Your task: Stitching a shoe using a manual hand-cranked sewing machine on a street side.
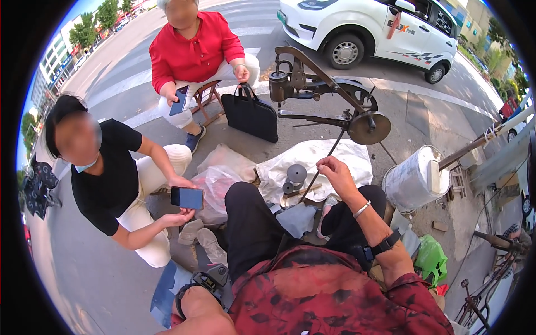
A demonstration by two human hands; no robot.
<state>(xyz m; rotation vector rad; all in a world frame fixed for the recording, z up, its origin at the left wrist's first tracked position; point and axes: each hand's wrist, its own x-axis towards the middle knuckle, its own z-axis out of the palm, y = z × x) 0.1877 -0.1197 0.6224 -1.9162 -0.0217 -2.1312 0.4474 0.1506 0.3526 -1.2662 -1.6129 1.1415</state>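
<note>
My right hand (334, 170) is raised over my black-trousered knee, its fingers curled together right beside a thin dark rod (319, 169). That rod slants down from an old iron shoe-stitching machine (312, 84) with a flat wheel (369, 128). Whether anything thin sits between the fingertips is too small to see. Below the hand, a white cloth (346, 153) carries grey round metal parts (296, 174). My left forearm (198, 310) comes in at the bottom with a black strapped device (215, 276) at the wrist; the hand itself is hidden.
A crouching person in black holds a phone (187, 197) at my left. A seated person in red holds another phone (180, 100), with a black handbag (249, 116) beside them. Also here are a white bucket (414, 181), plastic bags (218, 187), a green bag (431, 258) and a white car (368, 28).
</note>
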